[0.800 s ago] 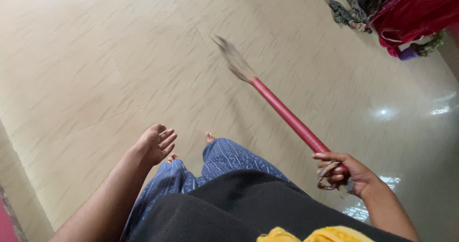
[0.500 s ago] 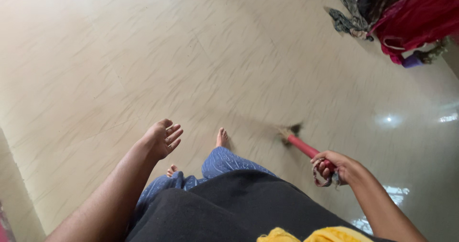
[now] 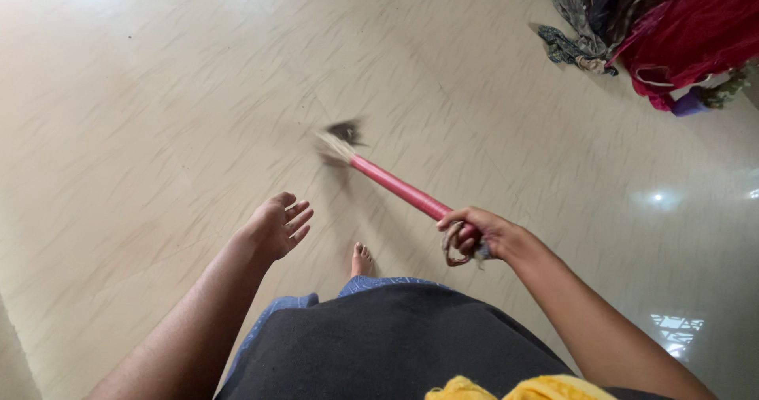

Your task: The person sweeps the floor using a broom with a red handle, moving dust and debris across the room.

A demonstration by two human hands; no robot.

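My right hand (image 3: 478,232) grips the end of a broom's red handle (image 3: 395,188), a loop of cord hanging by the fingers. The handle slants up and left to the blurred bristle head (image 3: 336,141), which is low over the cream tiled floor (image 3: 158,115). My left hand (image 3: 277,226) hangs free in front of me, fingers loosely apart, holding nothing. One bare foot (image 3: 361,259) shows below the broom handle, above my blue patterned trousers and black top.
A heap of clothes, red cloth (image 3: 688,28) and dark patterned fabric (image 3: 585,13), lies on the floor at the top right, with a small purple object (image 3: 688,103) at its edge. Light glares off the tiles at the right.
The broom swept in close to my feet on the right, then swung forward and left to the middle. My right hand moved left and up with it. My left hand barely shifted.
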